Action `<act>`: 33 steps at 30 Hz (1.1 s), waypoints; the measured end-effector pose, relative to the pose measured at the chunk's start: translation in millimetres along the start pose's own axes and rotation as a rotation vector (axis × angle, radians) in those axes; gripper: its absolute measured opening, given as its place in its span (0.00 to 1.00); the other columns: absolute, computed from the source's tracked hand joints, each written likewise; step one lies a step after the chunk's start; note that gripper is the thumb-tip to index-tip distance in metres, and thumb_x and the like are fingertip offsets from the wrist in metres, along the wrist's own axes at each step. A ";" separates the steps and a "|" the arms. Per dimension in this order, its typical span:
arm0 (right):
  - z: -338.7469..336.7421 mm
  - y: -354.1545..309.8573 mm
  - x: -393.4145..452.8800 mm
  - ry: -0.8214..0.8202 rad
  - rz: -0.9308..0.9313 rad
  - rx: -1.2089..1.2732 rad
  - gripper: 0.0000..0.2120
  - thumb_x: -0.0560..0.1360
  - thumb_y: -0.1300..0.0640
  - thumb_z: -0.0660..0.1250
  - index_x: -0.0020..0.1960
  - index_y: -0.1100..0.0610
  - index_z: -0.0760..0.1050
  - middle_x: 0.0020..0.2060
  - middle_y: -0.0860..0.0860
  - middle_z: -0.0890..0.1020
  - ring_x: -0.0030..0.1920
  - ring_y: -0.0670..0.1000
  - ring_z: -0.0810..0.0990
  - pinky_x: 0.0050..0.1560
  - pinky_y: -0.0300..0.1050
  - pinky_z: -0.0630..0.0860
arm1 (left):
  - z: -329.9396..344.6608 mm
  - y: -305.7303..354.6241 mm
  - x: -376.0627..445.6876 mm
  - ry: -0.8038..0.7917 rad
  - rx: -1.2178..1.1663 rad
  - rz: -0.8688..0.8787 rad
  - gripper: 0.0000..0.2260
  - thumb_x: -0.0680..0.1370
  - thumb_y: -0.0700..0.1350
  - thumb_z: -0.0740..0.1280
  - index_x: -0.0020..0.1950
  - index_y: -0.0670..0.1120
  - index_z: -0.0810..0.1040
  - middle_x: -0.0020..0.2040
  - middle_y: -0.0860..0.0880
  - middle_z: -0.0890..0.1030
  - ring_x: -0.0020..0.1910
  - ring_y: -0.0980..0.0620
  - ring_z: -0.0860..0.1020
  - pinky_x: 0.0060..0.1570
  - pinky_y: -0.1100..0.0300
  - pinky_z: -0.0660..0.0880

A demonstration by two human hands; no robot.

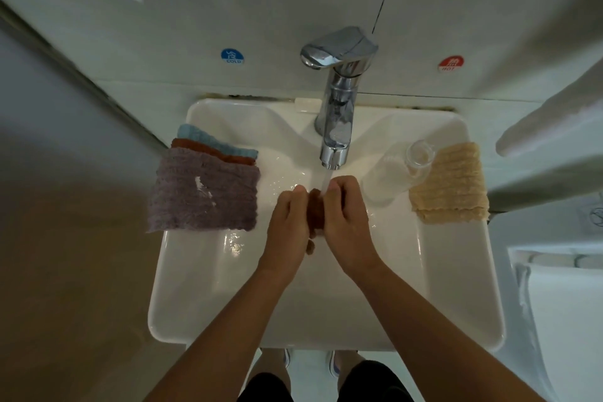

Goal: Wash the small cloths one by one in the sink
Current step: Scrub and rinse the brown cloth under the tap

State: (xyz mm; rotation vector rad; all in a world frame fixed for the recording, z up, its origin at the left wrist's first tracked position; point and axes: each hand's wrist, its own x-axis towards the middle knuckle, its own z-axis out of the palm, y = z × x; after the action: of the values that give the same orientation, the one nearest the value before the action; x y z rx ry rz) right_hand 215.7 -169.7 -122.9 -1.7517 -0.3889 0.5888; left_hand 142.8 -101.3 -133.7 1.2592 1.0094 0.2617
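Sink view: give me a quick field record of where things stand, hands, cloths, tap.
tap: chrome faucet running, stream falling onto the hands
in hand: brown cloth, bunched between both hands
left hand: grips the cloth under the stream
right hand: grips the cloth from the other side
left rim of sink: stack of three, purple cloth on top, rust cloth and blue cloth beneath
right rim: beige cloth, clear bottle lying beside it

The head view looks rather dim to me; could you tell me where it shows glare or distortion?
Head view: dim overall; glare on the chrome tap and the wet sink floor; wide-angle lens bends the wall edges; hands are slightly soft.
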 end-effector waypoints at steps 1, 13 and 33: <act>1.3 2.1 -1.0 -0.003 0.025 0.010 0.08 0.85 0.56 0.56 0.47 0.53 0.68 0.36 0.43 0.74 0.36 0.43 0.74 0.38 0.41 0.74 | 1.3 0.8 0.6 0.016 -0.022 -0.007 0.14 0.77 0.65 0.57 0.47 0.57 0.74 0.40 0.52 0.79 0.33 0.58 0.79 0.29 0.61 0.74; 9.0 4.9 29.1 0.022 0.036 -0.028 0.23 0.79 0.42 0.52 0.28 0.51 0.65 0.22 0.46 0.72 0.27 0.45 0.71 0.31 0.44 0.69 | 24.3 13.1 29.4 0.088 0.250 0.098 0.14 0.84 0.53 0.59 0.45 0.45 0.72 0.40 0.43 0.80 0.41 0.42 0.81 0.38 0.45 0.81; -49.1 -49.1 -35.7 -0.276 0.066 0.162 0.09 0.80 0.57 0.70 0.59 0.53 0.77 0.52 0.53 0.83 0.50 0.55 0.85 0.45 0.50 0.84 | -36.0 42.1 -46.2 -0.136 0.017 0.307 0.14 0.76 0.51 0.73 0.59 0.51 0.76 0.48 0.47 0.85 0.47 0.48 0.85 0.38 0.58 0.81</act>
State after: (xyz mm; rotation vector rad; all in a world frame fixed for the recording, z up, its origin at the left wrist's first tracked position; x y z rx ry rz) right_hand 217.1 -215.7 -59.9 -1.5365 -0.4623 0.8905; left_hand 104.3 -93.8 -73.2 1.4273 0.7015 0.3995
